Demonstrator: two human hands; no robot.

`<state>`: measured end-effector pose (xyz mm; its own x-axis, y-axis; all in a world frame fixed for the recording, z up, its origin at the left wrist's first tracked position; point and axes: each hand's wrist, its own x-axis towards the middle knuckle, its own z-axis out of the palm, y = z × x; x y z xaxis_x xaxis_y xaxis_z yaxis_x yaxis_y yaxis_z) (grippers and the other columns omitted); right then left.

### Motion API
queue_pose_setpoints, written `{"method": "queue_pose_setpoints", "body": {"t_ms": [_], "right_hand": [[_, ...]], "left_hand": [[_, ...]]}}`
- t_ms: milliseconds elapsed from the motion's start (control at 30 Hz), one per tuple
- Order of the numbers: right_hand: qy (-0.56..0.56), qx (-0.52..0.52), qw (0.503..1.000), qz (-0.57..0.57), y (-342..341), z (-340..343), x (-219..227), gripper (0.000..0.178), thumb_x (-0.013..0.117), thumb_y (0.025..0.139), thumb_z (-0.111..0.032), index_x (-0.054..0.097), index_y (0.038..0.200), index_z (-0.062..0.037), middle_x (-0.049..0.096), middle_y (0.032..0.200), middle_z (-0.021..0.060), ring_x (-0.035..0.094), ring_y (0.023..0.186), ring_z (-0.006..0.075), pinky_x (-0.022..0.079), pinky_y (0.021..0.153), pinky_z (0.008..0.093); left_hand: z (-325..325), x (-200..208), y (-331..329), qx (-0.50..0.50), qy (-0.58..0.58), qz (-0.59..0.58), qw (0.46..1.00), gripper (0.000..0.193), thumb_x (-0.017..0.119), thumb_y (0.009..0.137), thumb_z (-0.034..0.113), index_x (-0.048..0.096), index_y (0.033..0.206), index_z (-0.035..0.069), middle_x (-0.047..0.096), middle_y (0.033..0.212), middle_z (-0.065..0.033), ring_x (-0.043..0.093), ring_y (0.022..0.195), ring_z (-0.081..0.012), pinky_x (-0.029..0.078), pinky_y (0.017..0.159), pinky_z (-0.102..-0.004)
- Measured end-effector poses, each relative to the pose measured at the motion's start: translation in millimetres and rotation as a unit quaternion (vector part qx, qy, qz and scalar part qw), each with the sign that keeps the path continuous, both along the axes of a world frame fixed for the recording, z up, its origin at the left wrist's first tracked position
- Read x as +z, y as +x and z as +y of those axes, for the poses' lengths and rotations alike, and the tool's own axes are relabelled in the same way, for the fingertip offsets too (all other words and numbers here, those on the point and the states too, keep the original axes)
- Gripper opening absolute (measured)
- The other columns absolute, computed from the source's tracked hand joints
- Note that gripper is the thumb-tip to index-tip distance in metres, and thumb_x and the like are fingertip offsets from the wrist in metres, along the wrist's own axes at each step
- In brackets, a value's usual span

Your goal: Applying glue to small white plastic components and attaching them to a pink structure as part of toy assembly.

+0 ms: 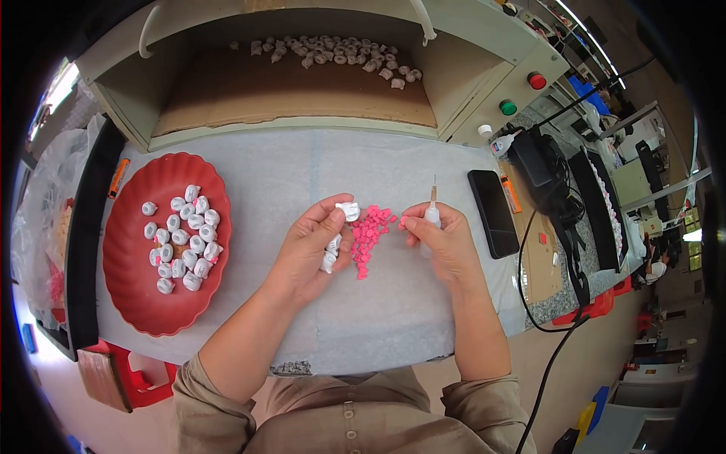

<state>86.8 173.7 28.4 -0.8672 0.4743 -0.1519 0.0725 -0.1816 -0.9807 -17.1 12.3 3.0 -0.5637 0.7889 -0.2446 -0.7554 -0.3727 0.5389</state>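
Note:
My left hand (310, 246) is closed, pinching a small white molded piece (349, 211) between thumb and forefinger. More white pieces (330, 253) are tucked against its lower fingers. In my right hand (445, 236) a small white glue bottle (432, 215) with a needle tip points away from me. The same hand's thumb and forefinger pinch a tiny pink piece (403, 221). Between the two hands, a loose pile of tiny pink pieces (366, 240) lies on the pale table cover (386, 318). To the left, a red scalloped dish (125, 250) holds several white pieces, some with pink bits on them.
At the back, a box-like cabinet (295, 102) holds many white pieces on its cardboard floor. A red button (536, 80) and green button (508, 107) sit on its side. A black phone (493, 214), an orange tube (510, 194) and black cables (522, 280) lie right.

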Motion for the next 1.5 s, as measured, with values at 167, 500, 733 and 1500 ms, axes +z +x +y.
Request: {"method": "queue_pose_setpoints", "body": {"t_ms": [167, 500, 733, 1500], "right_hand": [[-0.095, 0.017, 0.994, 0.045, -0.6, -13.3, -2.2, 0.008, 0.062, 0.075, -0.007, 0.061, 0.082, -0.0027, 0.061, 0.076, 0.0054, 0.051, 0.061, 0.0100, 0.041, 0.056, 0.0227], [-0.109, -0.005, 0.993, 0.048, 1.1, -34.4, -6.4, 0.009, 0.063, 0.075, -0.006, 0.061, 0.083, -0.0027, 0.058, 0.074, 0.0026, 0.048, 0.060, 0.0085, 0.038, 0.055, 0.0218], [-0.094, -0.017, 0.994, 0.044, 0.9, -38.3, -12.3, 0.010, 0.064, 0.076, -0.009, 0.061, 0.084, -0.0040, 0.055, 0.072, -0.0003, 0.045, 0.060, 0.0055, 0.036, 0.053, 0.0191], [0.017, 0.010, 0.998, 0.064, 3.4, -41.2, -12.3, 0.015, 0.059, 0.080, -0.009, 0.060, 0.093, -0.0004, 0.059, 0.079, 0.0020, 0.052, 0.069, 0.0059, 0.044, 0.059, 0.0207]], "left_hand": [[0.9, 1.2, 8.7, -0.051, -0.016, 0.117, 0.992, 0.021, 0.048, 0.087, 0.014, 0.048, 0.105, 0.004, 0.056, 0.080, -0.0059, 0.043, 0.050, -0.0083, 0.035, 0.040, -0.0208], [4.1, 2.6, 16.6, -0.048, -0.054, 0.186, 0.980, 0.017, 0.046, 0.087, 0.007, 0.045, 0.104, 0.003, 0.056, 0.084, -0.0056, 0.042, 0.050, -0.0059, 0.036, 0.041, -0.0202], [5.4, 1.3, 17.8, -0.047, -0.070, 0.204, 0.975, 0.016, 0.046, 0.087, 0.006, 0.044, 0.103, 0.003, 0.055, 0.082, -0.0056, 0.042, 0.050, -0.0058, 0.036, 0.041, -0.0201], [4.1, 6.5, 19.9, -0.041, -0.066, 0.270, 0.960, 0.013, 0.042, 0.089, 0.005, 0.040, 0.101, 0.001, 0.051, 0.078, -0.0059, 0.041, 0.053, -0.0058, 0.033, 0.043, -0.0201]]}}
